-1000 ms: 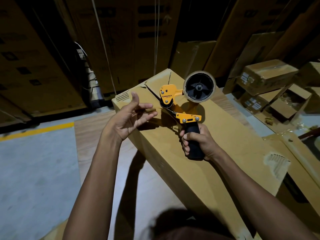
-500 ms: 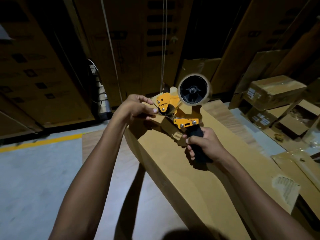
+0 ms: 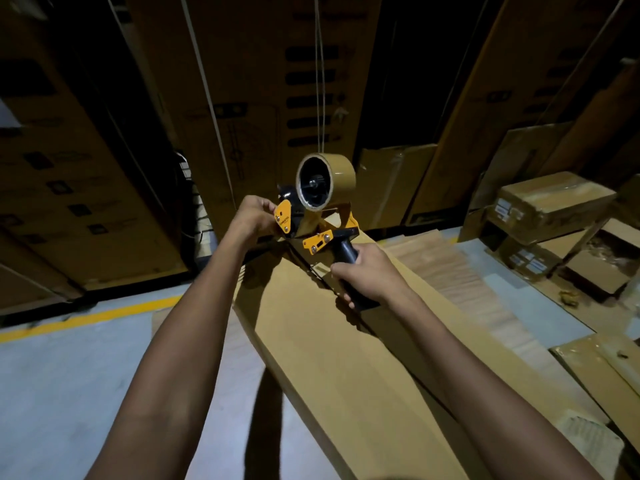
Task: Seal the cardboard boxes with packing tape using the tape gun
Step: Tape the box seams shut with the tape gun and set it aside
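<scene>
Cardboard of the long box (image 3: 346, 358) shows no tape along its top. At twelve o'clock, the right hand (image 3: 370, 271) clenches the tape gun (image 3: 320, 216) handle while the left hand (image 3: 254, 216) pinches its front, so sealing seems barely begun.

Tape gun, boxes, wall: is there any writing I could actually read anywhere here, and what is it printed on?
None can be read for certain.
Tape gun: a small dark imprint on its orange side plate, too blurred to read.
Small boxes at right: white labels, print too small.
Tall cartons behind: dark printed blocks and symbols, no legible letters.
Long box under the hands: no print visible.
</scene>
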A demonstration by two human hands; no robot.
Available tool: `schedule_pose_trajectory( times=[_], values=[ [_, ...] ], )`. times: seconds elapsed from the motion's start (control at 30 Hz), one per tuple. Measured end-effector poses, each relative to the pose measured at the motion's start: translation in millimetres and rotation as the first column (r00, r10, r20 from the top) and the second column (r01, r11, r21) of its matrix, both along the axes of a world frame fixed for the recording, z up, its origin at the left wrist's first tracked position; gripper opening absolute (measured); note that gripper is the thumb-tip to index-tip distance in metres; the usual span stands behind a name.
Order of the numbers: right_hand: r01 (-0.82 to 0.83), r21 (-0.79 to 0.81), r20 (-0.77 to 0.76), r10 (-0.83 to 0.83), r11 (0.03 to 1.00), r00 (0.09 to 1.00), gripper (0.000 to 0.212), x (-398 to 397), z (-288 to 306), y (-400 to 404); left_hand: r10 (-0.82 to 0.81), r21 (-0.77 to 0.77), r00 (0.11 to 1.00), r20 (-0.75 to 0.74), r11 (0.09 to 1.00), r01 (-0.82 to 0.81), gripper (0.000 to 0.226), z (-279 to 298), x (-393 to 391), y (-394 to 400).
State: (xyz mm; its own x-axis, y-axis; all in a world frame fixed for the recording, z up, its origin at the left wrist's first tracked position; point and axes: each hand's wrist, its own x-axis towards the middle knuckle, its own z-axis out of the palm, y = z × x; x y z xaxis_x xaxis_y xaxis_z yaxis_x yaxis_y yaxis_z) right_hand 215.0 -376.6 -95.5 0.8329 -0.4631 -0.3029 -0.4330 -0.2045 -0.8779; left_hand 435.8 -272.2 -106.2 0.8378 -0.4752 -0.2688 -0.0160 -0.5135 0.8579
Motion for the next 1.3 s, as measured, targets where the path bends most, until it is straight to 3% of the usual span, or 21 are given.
schedule_pose_trajectory(
  times=[0.17,0.3,0.47,0.63,0.8,0.93,1.2,1.3],
  values=[
    [-0.040,-0.049,-0.036,0.038,0.998,0.999,0.011,4,8,-5,0.096,-0.039,0.991,0.094,0.995,-0.092,0.027,-16,22,4],
    [-0.078,-0.218,-0.114,0.054,0.973,0.992,0.015,-3,7,-11,-0.042,-0.030,0.993,0.110,0.999,0.046,0.025,-23,38,9],
    [-0.016,-0.115,-0.096,0.005,0.993,0.995,0.016,-9,-3,-12,-0.080,-0.042,0.988,0.132,0.995,0.086,0.023,-45,34,-1],
    [-0.010,-0.122,-0.092,-0.001,0.993,0.996,0.012,-14,-14,-11,-0.085,-0.064,0.994,0.063,0.994,0.089,0.024,-56,38,-6],
    [-0.054,-0.367,-0.138,0.003,0.929,0.990,0.020,-9,-35,-1,-0.087,-0.041,0.995,0.052,0.995,0.089,0.031,-57,39,-4],
    [-0.069,-0.469,-0.167,-0.011,0.880,0.986,0.019,-11,-50,2,-0.087,0.025,0.996,0.009,0.996,0.086,0.030,-67,25,-8],
    [-0.056,-0.424,-0.194,-0.030,0.904,0.981,0.021,-11,-56,2,-0.131,0.031,0.989,-0.069,0.991,0.134,0.024,-75,22,-2],
    [-0.028,-0.406,-0.186,-0.052,0.913,0.981,0.020,-12,-57,3,-0.149,0.074,0.988,0.049,0.987,0.145,0.016,-76,24,4]
  ],
)
